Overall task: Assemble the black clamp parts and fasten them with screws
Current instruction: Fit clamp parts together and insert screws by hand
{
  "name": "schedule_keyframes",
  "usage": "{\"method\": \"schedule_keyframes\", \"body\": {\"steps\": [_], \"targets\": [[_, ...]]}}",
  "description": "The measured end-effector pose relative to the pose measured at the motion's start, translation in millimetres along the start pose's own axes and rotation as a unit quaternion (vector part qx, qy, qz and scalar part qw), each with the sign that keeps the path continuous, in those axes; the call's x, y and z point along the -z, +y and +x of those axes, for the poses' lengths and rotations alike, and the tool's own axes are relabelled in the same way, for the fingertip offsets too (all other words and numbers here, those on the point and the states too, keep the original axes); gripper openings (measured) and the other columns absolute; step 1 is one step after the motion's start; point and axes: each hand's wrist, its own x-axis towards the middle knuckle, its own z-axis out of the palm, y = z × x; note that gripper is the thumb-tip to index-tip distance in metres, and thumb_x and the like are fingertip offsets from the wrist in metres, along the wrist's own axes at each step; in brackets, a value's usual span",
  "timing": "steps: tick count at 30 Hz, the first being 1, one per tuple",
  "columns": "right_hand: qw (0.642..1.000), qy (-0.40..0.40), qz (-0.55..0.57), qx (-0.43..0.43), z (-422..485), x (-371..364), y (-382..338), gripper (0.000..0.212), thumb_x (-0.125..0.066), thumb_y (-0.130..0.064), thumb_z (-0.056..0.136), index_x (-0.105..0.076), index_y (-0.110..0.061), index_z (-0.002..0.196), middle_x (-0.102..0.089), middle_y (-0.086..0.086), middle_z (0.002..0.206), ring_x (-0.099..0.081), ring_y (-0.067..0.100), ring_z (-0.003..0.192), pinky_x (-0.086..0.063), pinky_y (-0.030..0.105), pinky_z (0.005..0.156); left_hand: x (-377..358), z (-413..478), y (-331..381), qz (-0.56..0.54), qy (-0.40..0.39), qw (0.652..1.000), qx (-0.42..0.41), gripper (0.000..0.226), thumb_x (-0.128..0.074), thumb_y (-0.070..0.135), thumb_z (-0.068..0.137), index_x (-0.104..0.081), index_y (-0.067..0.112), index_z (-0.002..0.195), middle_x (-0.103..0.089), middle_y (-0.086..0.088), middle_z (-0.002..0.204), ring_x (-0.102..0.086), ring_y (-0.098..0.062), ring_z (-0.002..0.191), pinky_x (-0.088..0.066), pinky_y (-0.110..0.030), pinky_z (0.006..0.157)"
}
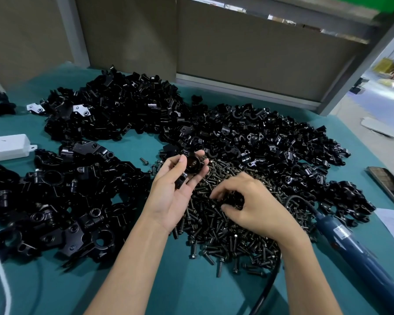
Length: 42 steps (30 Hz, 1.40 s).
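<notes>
Head view: a green table [132, 289] carries heaps of clamp parts [114, 110]. The left hand [173, 194], palm up, holds one black clamp part [192, 168] just above the table, thumb and fingers [198, 178] curled round it. The right hand [257, 208] rests on a pile of dark screws [225, 233] just beside, fingers bent into the pile; whether they hold a screw cannot be told. A blue power screwdriver [355, 246] lies at the right

clamp parts [114, 105]: glossy black metal | screws [228, 233]: dark metal | table cover [132, 144]: matt teal cloth
</notes>
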Motion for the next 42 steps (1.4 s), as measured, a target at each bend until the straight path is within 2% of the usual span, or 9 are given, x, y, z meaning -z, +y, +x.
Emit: {"method": "schedule_keyframes", "body": {"steps": [5, 15, 24, 28, 31, 34, 38, 40, 42], "targets": [[0.998, -0.053, -0.041, 0.000, 0, -3, 0, 0.036, -0.076, -0.022, 0.081, -0.064, -0.038, 0.112, -0.056, -0.023, 0.099, -0.042, 0.001, 0.105, -0.036, 0.029, 0.100, 0, 0, 1, 0.003, -0.006, 1.000, -0.002, 0.042, -0.059, 0.015, 0.089, -0.049, 0.003, 0.128, -0.071, -0.019, 0.116, -0.070, -0.030, 0.107, -0.058, -0.037, 0.090], [0.996, -0.045, -0.070, 0.013, 4, -13, -6, 0.041, -0.080, -0.050, 0.075, -0.065, -0.035, 0.110, -0.055, -0.012, 0.104, -0.037, 0.005, 0.100, -0.035, 0.027, 0.095, 1, 0, 1, 0.004, -0.006, 1.000, -0.001, 0.039, -0.058, 0.015, 0.091, -0.049, 0.002, 0.127, -0.071, -0.019, 0.116, -0.070, -0.031, 0.109, -0.058, -0.037, 0.092], [0.998, -0.027, -0.043, -0.021, 3, -15, -14, 0.022, -0.079, -0.033, 0.082, -0.069, -0.028, 0.101, -0.062, -0.016, 0.095, -0.044, 0.004, 0.098, -0.039, 0.031, 0.096, 2, 0, 0, 0.003, -0.005, 1.000, -0.002, 0.035, -0.061, 0.016, 0.087, -0.052, 0.004, 0.118, -0.071, -0.020, 0.116, -0.069, -0.032, 0.109, -0.058, -0.038, 0.092], [0.995, 0.007, -0.097, -0.015, 3, -22, -24, 0.024, -0.071, -0.028, 0.081, -0.066, -0.030, 0.104, -0.061, -0.017, 0.089, -0.046, 0.006, 0.097, -0.040, 0.031, 0.093, 1, 0, -1, 0.008, -0.002, 1.000, -0.003, 0.036, -0.061, 0.015, 0.086, -0.051, 0.003, 0.119, -0.072, -0.020, 0.114, -0.070, -0.032, 0.106, -0.059, -0.037, 0.088], [0.986, 0.027, -0.162, -0.013, 5, -34, -33, 0.030, -0.065, -0.026, 0.078, -0.062, -0.028, 0.108, -0.061, -0.012, 0.087, -0.041, 0.011, 0.089, -0.038, 0.031, 0.086, 2, 1, -3, 0.012, 0.001, 1.000, -0.005, 0.037, -0.060, 0.015, 0.086, -0.051, 0.002, 0.120, -0.072, -0.019, 0.113, -0.071, -0.031, 0.104, -0.059, -0.036, 0.087], [0.975, 0.100, -0.196, -0.001, 4, -35, -34, 0.025, -0.070, -0.020, 0.075, -0.072, -0.027, 0.098, -0.064, -0.006, 0.078, -0.052, 0.015, 0.079, -0.039, 0.028, 0.069, 2, 1, -3, 0.016, 0.001, 1.000, -0.006, 0.039, -0.060, 0.016, 0.088, -0.050, 0.002, 0.123, -0.072, -0.019, 0.114, -0.070, -0.031, 0.105, -0.059, -0.036, 0.088], [0.994, 0.093, -0.031, -0.052, 2, -22, -20, 0.028, -0.064, -0.020, 0.091, -0.073, -0.035, 0.113, -0.068, -0.008, 0.096, -0.061, 0.003, 0.076, -0.051, 0.020, 0.070, 3, 2, -4, 0.022, -0.006, 1.000, -0.002, 0.039, -0.059, 0.015, 0.088, -0.051, 0.002, 0.124, -0.071, -0.019, 0.117, -0.070, -0.029, 0.106, -0.059, -0.035, 0.087], [0.978, 0.193, 0.060, -0.043, 4, -14, -13, 0.028, -0.068, -0.010, 0.091, -0.075, -0.028, 0.112, -0.072, -0.015, 0.095, -0.065, 0.000, 0.075, -0.053, 0.014, 0.068, 4, 3, -5, 0.027, -0.005, 1.000, 0.001, 0.038, -0.060, 0.015, 0.088, -0.053, 0.001, 0.123, -0.069, -0.020, 0.121, -0.069, -0.029, 0.110, -0.058, -0.034, 0.088], [0.943, 0.293, 0.156, -0.039, 7, -8, -11, 0.023, -0.072, -0.004, 0.088, -0.077, -0.021, 0.104, -0.073, -0.017, 0.090, -0.068, 0.001, 0.079, -0.053, 0.014, 0.073, 4, 3, -7, 0.034, -0.008, 0.999, 0.003, 0.034, -0.061, 0.016, 0.087, -0.054, 0.001, 0.116, -0.068, -0.021, 0.125, -0.068, -0.030, 0.113, -0.058, -0.034, 0.090]]}}
